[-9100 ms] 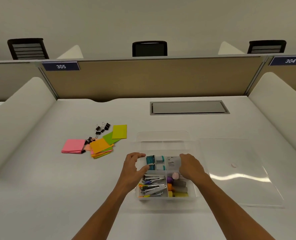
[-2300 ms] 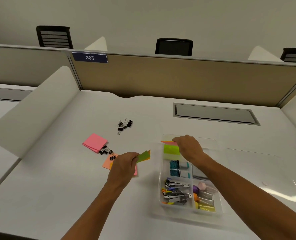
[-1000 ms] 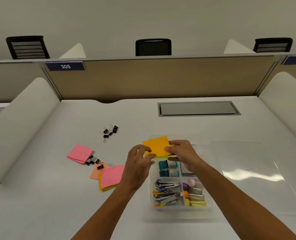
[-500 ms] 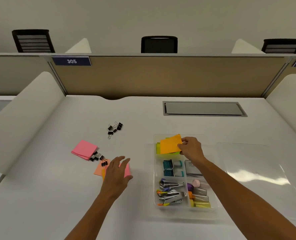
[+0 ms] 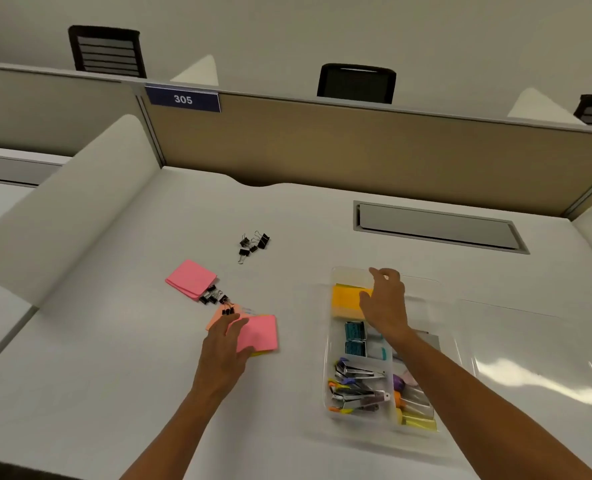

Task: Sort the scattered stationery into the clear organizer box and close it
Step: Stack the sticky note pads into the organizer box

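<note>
The clear organizer box (image 5: 327,382) sits right of centre, with staplers, teal staple boxes and markers in its near compartments. An orange sticky-note pad (image 5: 345,299) lies in its far compartment, and my right hand (image 5: 384,303) rests on it with fingers spread. My left hand (image 5: 227,344) lies with straight fingers on a pink sticky-note pad (image 5: 260,332) on the desk. A second pink pad (image 5: 190,278) lies further left. Black binder clips sit in two clusters (image 5: 215,297) (image 5: 253,242). The clear lid (image 5: 530,351) lies flat to the right of the box.
A grey cable hatch (image 5: 436,226) is set into the desk behind the box. White curved dividers (image 5: 62,209) flank the desk and a tan partition (image 5: 357,147) closes the back. A peach note (image 5: 215,318) lies under the clips near my left hand.
My right hand has laid the orange pad flat into the far compartment and now covers it. My left hand has moved onto the pink pad on the desk.
</note>
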Action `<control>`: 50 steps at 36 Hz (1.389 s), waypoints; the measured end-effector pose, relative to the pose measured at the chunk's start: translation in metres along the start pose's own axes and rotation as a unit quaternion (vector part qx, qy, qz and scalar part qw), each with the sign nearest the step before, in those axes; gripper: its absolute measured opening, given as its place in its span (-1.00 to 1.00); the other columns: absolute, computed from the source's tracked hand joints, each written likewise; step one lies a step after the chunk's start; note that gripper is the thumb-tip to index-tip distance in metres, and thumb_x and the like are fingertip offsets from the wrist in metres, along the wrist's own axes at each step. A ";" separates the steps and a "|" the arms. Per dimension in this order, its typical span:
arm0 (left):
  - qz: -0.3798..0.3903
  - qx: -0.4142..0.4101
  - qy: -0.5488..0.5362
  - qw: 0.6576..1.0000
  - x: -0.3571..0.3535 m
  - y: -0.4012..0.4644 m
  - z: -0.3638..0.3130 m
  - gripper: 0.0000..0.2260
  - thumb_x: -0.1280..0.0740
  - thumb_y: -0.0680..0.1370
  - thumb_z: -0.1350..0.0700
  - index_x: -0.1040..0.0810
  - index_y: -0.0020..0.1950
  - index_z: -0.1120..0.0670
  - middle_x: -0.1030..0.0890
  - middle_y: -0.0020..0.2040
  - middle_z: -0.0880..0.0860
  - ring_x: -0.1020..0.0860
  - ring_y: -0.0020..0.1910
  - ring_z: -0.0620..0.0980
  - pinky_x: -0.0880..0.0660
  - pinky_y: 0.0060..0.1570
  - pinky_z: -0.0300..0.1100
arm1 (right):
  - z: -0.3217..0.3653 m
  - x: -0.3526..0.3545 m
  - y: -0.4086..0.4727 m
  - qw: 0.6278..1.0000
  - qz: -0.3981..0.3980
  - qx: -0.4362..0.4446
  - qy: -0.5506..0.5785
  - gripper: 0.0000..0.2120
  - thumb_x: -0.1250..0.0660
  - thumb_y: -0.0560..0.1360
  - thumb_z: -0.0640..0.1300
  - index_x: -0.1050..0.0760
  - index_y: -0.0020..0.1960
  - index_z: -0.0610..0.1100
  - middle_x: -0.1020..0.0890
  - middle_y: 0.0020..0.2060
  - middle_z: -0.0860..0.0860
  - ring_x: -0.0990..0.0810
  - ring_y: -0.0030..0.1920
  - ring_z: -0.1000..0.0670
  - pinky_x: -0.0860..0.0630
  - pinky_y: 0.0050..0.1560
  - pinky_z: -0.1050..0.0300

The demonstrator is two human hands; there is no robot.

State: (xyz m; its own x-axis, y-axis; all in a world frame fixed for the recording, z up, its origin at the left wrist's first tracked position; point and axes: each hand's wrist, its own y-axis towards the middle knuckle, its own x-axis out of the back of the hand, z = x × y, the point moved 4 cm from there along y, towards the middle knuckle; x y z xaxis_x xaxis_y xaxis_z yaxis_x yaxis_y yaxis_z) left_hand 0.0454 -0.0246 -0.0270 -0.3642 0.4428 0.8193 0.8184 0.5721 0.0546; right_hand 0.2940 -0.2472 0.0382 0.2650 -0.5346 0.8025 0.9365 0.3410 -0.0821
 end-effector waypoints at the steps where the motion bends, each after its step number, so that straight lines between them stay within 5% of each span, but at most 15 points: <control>1: -0.004 0.009 -0.006 1.000 0.002 -0.001 0.004 -0.50 -0.49 0.44 0.12 -0.46 0.36 0.04 -0.41 0.39 0.04 -0.33 0.39 0.08 -0.35 0.33 0.01 | 0.005 -0.001 -0.003 1.000 -0.014 0.020 -0.014 -0.47 -0.32 0.53 -0.22 -0.31 0.47 -0.11 -0.25 0.43 -0.09 -0.27 0.37 -0.15 -0.44 0.20 0.00; 10: -0.007 0.046 -0.026 0.999 0.012 -0.009 0.031 -0.43 -0.48 0.45 0.02 -0.42 0.41 0.11 -0.46 0.38 0.09 -0.40 0.35 0.12 -0.36 0.31 0.07 | 0.060 -0.036 -0.031 0.975 0.021 0.220 -0.015 -0.51 -0.36 0.52 -0.15 -0.39 0.43 -0.09 -0.36 0.37 -0.07 -0.32 0.33 -0.09 -0.36 0.27 0.12; 18: 0.033 0.060 -0.045 0.997 0.014 -0.019 0.033 -0.38 -0.47 0.47 0.05 -0.32 0.46 0.12 -0.50 0.34 0.08 -0.40 0.25 0.12 -0.39 0.19 -0.01 | 0.101 -0.100 -0.061 0.931 0.176 0.315 -0.062 -0.54 -0.34 0.54 -0.04 -0.40 0.41 -0.05 -0.43 0.33 -0.03 -0.37 0.32 -0.06 -0.40 0.32 0.00; 23: 0.042 0.057 -0.072 0.995 0.012 -0.021 0.039 -0.41 -0.44 0.49 0.10 -0.30 0.47 0.09 -0.51 0.31 0.08 -0.39 0.19 0.08 -0.43 0.11 -0.03 | 0.116 -0.132 -0.071 0.913 0.234 0.309 -0.129 -0.45 -0.35 0.52 0.00 -0.33 0.47 -0.05 -0.41 0.40 -0.05 -0.36 0.36 -0.10 -0.39 0.34 -0.05; 27: 0.046 0.090 -0.109 0.989 0.017 -0.020 0.036 -0.44 -0.40 0.52 0.11 -0.29 0.48 0.04 -0.53 0.16 0.06 -0.44 0.17 0.05 -0.41 0.06 -0.14 | 0.117 -0.149 -0.073 0.899 0.268 0.281 -0.201 -0.23 -0.38 0.50 0.05 -0.08 0.58 -0.08 -0.19 0.54 -0.11 -0.18 0.50 -0.16 -0.24 0.46 -0.11; 34: 0.053 0.104 -0.162 0.980 0.023 -0.015 0.017 -0.53 -0.38 0.53 0.19 -0.37 0.42 0.05 -0.48 -0.03 -0.10 -0.44 -0.08 -0.16 -0.34 -0.23 -0.53 | 0.121 -0.160 -0.069 0.903 0.249 0.267 -0.227 -0.24 -0.42 0.45 0.05 -0.16 0.54 -0.09 -0.35 0.36 -0.12 -0.33 0.31 -0.18 -0.42 0.24 -0.06; 37: 0.053 0.139 -0.202 0.968 0.019 -0.011 0.018 -0.53 -0.33 0.53 0.26 -0.36 0.42 0.05 -0.51 -0.02 -0.13 -0.50 -0.14 -0.22 -0.40 -0.26 -0.48 | 0.121 -0.159 -0.070 0.915 0.241 0.251 -0.207 -0.23 -0.45 0.43 0.04 -0.19 0.52 -0.08 -0.34 0.29 -0.12 -0.34 0.27 -0.16 -0.45 0.18 -0.01; 42: 0.033 0.201 -0.278 0.939 0.019 -0.007 0.024 -0.52 -0.37 0.52 0.23 -0.36 0.40 0.00 -0.51 0.18 -0.01 -0.53 0.06 -0.07 -0.46 -0.16 -0.38 | 0.119 -0.156 -0.078 0.934 0.210 0.243 -0.153 -0.32 -0.47 0.42 -0.04 -0.28 0.46 -0.02 -0.35 0.22 -0.07 -0.39 0.20 -0.09 -0.55 0.09 0.01; 46: 0.031 0.195 -0.293 0.935 0.020 -0.006 0.028 -0.66 -0.34 0.58 0.10 -0.43 0.34 -0.01 -0.56 0.11 -0.02 -0.55 0.07 -0.04 -0.50 -0.02 -0.26 | 0.117 -0.157 -0.086 0.941 0.181 0.259 -0.123 -0.43 -0.44 0.44 -0.08 -0.32 0.39 0.03 -0.41 0.13 -0.04 -0.45 0.11 -0.06 -0.59 -0.02 0.01; 50: 0.034 0.191 -0.318 0.928 0.024 -0.006 0.032 -0.87 -0.35 0.56 0.14 -0.62 0.07 -0.03 -0.65 -0.06 -0.06 -0.60 -0.04 -0.10 -0.49 -0.07 -0.22 | 0.117 -0.151 -0.089 0.955 0.171 0.233 -0.067 -0.50 -0.40 0.46 -0.15 -0.40 0.36 0.00 -0.48 0.05 -0.03 -0.50 0.03 -0.05 -0.52 0.00 0.10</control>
State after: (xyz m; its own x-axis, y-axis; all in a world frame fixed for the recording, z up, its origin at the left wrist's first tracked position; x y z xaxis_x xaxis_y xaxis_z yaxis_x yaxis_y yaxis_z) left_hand 0.0172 0.0052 -0.0257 -0.6058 0.7348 0.3051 0.6753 0.6776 -0.2912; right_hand 0.1440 -0.1069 -0.0064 0.4760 -0.2368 0.8470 0.5881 0.8017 -0.1064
